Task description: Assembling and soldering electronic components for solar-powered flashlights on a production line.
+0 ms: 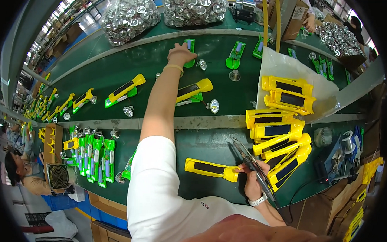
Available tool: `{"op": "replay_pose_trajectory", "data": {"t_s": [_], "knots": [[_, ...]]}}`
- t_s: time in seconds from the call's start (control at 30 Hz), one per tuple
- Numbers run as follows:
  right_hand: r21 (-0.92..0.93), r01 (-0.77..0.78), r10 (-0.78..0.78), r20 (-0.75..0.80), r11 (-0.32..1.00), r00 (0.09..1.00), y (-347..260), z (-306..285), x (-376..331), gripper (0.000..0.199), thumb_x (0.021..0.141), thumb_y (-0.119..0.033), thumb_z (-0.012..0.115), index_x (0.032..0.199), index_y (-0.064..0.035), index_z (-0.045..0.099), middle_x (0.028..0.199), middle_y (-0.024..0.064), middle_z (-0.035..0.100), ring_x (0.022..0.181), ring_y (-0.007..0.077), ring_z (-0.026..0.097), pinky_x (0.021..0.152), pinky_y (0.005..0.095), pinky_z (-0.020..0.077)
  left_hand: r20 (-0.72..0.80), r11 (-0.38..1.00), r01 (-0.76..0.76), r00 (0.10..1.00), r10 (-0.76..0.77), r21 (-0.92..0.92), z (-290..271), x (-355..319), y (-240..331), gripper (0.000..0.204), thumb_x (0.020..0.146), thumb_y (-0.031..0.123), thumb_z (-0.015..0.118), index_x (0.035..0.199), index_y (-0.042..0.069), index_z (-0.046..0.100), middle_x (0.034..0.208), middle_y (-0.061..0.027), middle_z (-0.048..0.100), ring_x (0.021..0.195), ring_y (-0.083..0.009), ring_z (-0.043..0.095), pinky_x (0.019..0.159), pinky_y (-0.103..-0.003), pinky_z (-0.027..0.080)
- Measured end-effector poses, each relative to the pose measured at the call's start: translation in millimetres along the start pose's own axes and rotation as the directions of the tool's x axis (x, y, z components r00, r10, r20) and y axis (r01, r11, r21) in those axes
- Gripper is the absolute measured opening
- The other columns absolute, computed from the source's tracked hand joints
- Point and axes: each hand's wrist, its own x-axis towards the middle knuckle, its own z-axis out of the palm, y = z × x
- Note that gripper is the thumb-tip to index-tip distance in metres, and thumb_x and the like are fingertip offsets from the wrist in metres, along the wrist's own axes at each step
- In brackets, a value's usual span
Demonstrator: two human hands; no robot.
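Note:
My left hand (181, 55) is stretched far across the green belt, its fingers curled at a green flashlight half (189, 45) with a pale battery; the fingertips are partly hidden. A small silver reflector (202, 64) lies beside it. Near my body, my right hand (254, 183) is closed around a soldering iron (255, 166), tip pointing up and left. Between the same hand's fingertips is the end of a yellow flashlight casing (211, 169) with a dark solar panel. It extends left, low over the bench.
Yellow casings (282, 145) are heaped right of my right hand. Several green halves (96, 160) with reflectors lie left. Paired yellow and green parts (126, 88) line the belt. Bags of reflectors (131, 16) stand beyond. A soldering station (330, 162) and solder spool (348, 142) sit right.

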Motion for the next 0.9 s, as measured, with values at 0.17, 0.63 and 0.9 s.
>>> {"op": "replay_pose_trajectory", "data": {"t_s": [0.17, 0.63, 0.9], "knots": [[0.001, -0.023, 0.023, 0.003, 1.000, 1.000, -5.5, -3.4, 4.7, 0.037, 0.093, -0.029, 0.051, 0.112, -0.0036, 0.032, 0.104, 0.0177, 0.050, 0.090, 0.0234, 0.061, 0.078, 0.0377, 0.0538, -0.098, 0.993, -0.110, 0.990, 0.106, -0.033, -5.7, -8.1, -22.5, 0.064, 0.083, 0.047, 0.052, 0.127, 0.002, 0.043, 0.101, -0.0262, 0.061, 0.102, -0.0388, 0.057, 0.090, -0.044, 0.044], [-0.027, -0.072, 0.072, -0.015, 0.997, 0.997, -4.9, -0.2, -0.4, 0.040, 0.092, -0.035, 0.051, 0.112, -0.0064, 0.031, 0.096, 0.0158, 0.055, 0.080, 0.0219, 0.061, 0.072, 0.0350, 0.0539, 0.235, 0.331, -0.707, 0.575, 0.784, 0.625, -22.5, -23.8, -46.7, 0.069, 0.065, 0.014, 0.073, 0.128, 0.023, 0.044, 0.128, -0.0015, 0.049, 0.122, -0.0208, 0.044, 0.106, -0.042, 0.029], [-0.115, -0.133, 0.130, -0.034, 0.984, 0.991, -4.6, -6.7, 4.0, 0.033, 0.095, -0.027, 0.047, 0.114, -0.0051, 0.032, 0.094, 0.0151, 0.059, 0.077, 0.0207, 0.063, 0.077, 0.0315, 0.0481, 0.165, 0.915, -0.300, 0.951, 0.263, 0.269, -27.4, -47.1, -126.3, 0.089, 0.053, 0.034, 0.077, 0.131, 0.015, 0.038, 0.125, -0.0172, 0.046, 0.119, -0.0341, 0.043, 0.097, -0.047, 0.038]]}}
